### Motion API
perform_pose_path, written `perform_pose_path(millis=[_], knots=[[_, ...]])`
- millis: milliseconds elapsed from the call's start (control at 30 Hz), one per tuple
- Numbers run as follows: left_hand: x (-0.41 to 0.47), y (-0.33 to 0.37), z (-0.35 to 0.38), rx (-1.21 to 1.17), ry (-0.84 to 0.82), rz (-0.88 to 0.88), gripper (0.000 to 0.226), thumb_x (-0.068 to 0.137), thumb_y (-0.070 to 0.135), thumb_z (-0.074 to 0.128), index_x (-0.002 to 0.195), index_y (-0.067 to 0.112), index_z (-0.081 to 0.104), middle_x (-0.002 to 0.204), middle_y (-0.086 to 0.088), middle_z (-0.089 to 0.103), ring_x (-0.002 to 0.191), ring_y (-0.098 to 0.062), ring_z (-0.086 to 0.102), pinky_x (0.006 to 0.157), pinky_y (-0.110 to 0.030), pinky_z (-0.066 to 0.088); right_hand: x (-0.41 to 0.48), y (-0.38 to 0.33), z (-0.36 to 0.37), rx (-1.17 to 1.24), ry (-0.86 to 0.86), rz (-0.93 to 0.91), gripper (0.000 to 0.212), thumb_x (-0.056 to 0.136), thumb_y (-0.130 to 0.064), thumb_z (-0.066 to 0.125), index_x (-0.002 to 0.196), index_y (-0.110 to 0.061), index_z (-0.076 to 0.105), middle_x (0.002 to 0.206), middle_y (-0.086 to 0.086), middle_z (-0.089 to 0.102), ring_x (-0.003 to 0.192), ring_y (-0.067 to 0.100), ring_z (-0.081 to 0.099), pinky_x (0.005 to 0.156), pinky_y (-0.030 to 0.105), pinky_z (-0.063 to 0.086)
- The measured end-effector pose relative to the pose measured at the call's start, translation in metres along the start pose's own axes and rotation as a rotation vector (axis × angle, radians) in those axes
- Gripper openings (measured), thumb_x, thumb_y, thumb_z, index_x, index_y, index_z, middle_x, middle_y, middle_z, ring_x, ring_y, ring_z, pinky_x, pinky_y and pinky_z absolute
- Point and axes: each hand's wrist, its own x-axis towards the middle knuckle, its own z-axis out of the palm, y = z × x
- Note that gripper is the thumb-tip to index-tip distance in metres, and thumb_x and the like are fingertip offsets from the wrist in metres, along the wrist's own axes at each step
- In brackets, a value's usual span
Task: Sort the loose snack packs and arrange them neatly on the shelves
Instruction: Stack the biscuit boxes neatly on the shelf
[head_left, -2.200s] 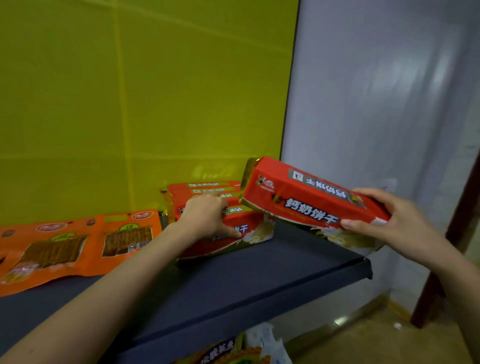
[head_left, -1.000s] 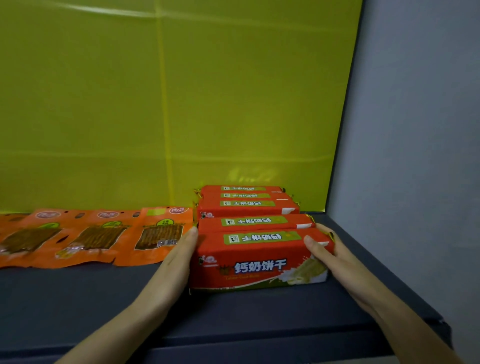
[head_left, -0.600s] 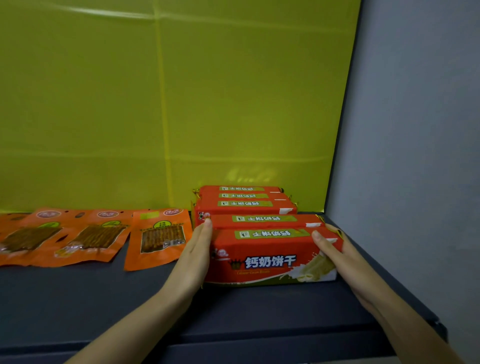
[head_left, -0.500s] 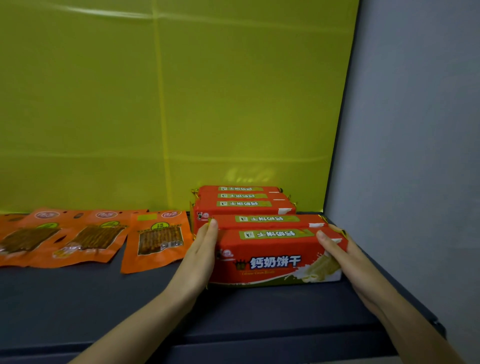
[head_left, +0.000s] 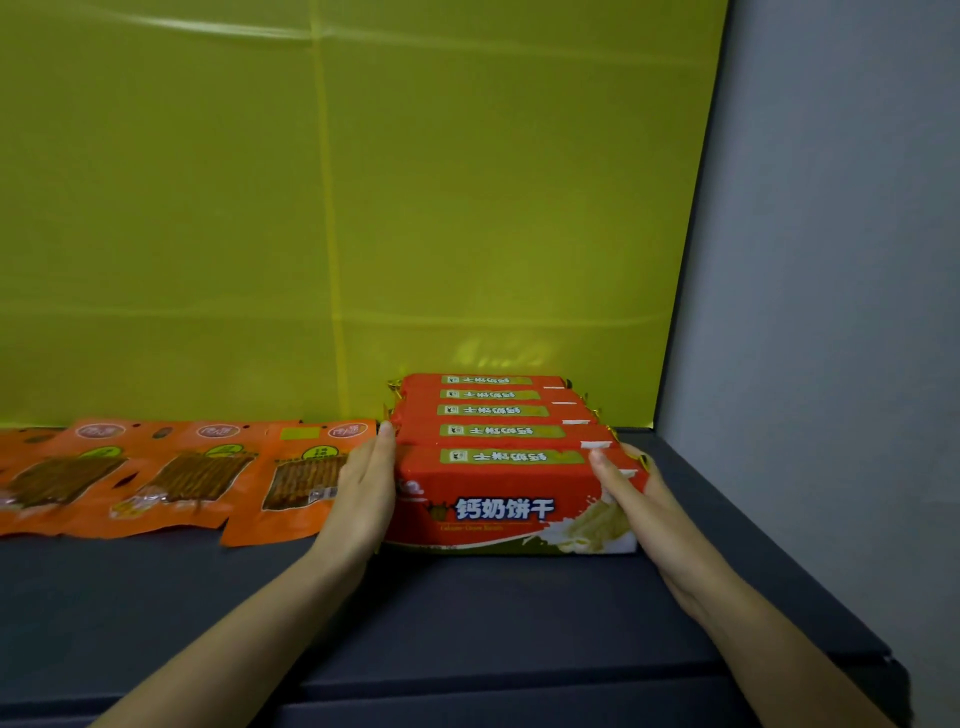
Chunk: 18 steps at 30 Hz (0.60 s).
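Several red biscuit packs stand in a row at the right end of the dark shelf (head_left: 467, 613). The front biscuit pack (head_left: 509, 499) shows white lettering and a biscuit picture. My left hand (head_left: 363, 493) lies flat with straight fingers against the row's left ends. My right hand (head_left: 639, 499) presses the right end of the front pack, thumb across its top corner. The back packs (head_left: 488, 410) reach the yellow wall.
Three orange snack pouches (head_left: 182, 478) lie flat in a row to the left, the nearest one partly under my left hand. A yellow back panel (head_left: 363, 208) and a grey side wall (head_left: 831, 312) close off the shelf. The shelf's front edge runs below my forearms.
The front red pack went from my right hand onto the shelf. Both hands then pushed the row back and slightly right, squaring its ends. The nearest orange pouch shifted a little.
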Motion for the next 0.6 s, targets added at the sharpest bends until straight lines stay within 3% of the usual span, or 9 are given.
perform_pose_path(millis=[100, 200, 333, 400, 467, 533, 600], knots=[[0.004, -0.004, -0.004, -0.029, -0.019, -0.055, 0.084, 0.066, 0.086, 0.034, 0.134, 0.036, 0.044, 0.138, 0.01, 0.05, 0.127, -0.014, 0.046, 0.112, -0.045, 0.029, 0.005, 0.002, 0.005, 0.054, 0.035, 0.027, 0.049, 0.089, -0.055, 0.033, 0.129, -0.028, 0.039, 0.105, -0.006, 0.064, 0.093, 0.005, 0.061, 0.066, 0.021, 0.045], [0.003, -0.006, -0.006, -0.041, -0.027, -0.053, 0.082, 0.072, 0.082, 0.031, 0.137, 0.033, 0.042, 0.137, 0.005, 0.052, 0.126, -0.015, 0.048, 0.112, -0.045, 0.029, 0.005, 0.005, 0.005, 0.039, 0.05, 0.029, 0.039, 0.095, -0.051, 0.023, 0.124, -0.031, 0.041, 0.098, -0.012, 0.062, 0.085, 0.0, 0.059, 0.06, 0.015, 0.042], [0.0, -0.003, -0.006, -0.007, -0.015, -0.05, 0.079, 0.076, 0.079, 0.028, 0.139, 0.032, 0.038, 0.141, 0.005, 0.047, 0.13, -0.016, 0.044, 0.114, -0.045, 0.027, 0.003, 0.002, 0.006, 0.014, 0.059, 0.028, 0.033, 0.097, -0.047, 0.026, 0.121, -0.032, 0.041, 0.095, -0.013, 0.061, 0.083, -0.001, 0.058, 0.058, 0.014, 0.042], [-0.003, 0.001, -0.007, -0.001, -0.03, -0.046, 0.075, 0.077, 0.077, 0.032, 0.137, 0.034, 0.04, 0.141, 0.01, 0.045, 0.131, -0.014, 0.042, 0.114, -0.044, 0.026, 0.001, -0.003, 0.005, 0.007, 0.074, 0.017, 0.038, 0.096, -0.045, 0.033, 0.129, -0.028, 0.041, 0.102, -0.008, 0.063, 0.086, 0.002, 0.059, 0.063, 0.019, 0.043], [-0.007, 0.009, -0.009, -0.012, -0.03, -0.009, 0.049, 0.088, 0.061, 0.039, 0.129, 0.035, 0.047, 0.135, 0.012, 0.045, 0.126, -0.012, 0.042, 0.111, -0.037, 0.029, 0.0, -0.009, 0.003, -0.056, 0.109, -0.017, 0.049, 0.094, -0.043, 0.042, 0.14, -0.026, 0.034, 0.119, -0.003, 0.059, 0.093, 0.006, 0.06, 0.067, 0.022, 0.046], [-0.01, 0.016, -0.015, 0.037, -0.007, 0.065, 0.027, 0.095, 0.042, 0.041, 0.117, 0.031, 0.051, 0.124, 0.011, 0.05, 0.112, -0.007, 0.046, 0.093, -0.017, 0.038, 0.002, -0.013, -0.002, -0.225, 0.182, -0.094, 0.056, 0.093, -0.04, 0.047, 0.144, -0.025, 0.03, 0.137, 0.0, 0.045, 0.115, 0.016, 0.054, 0.081, 0.03, 0.05], [-0.014, 0.021, -0.028, 0.268, 0.032, 0.205, 0.033, 0.096, 0.034, 0.043, 0.122, 0.016, 0.052, 0.126, 0.004, 0.055, 0.111, -0.01, 0.05, 0.083, -0.013, 0.041, 0.003, -0.02, -0.002, -0.457, 0.24, -0.252, 0.054, 0.092, -0.037, 0.05, 0.142, -0.022, 0.035, 0.148, 0.0, 0.033, 0.134, 0.019, 0.037, 0.1, 0.039, 0.043]])
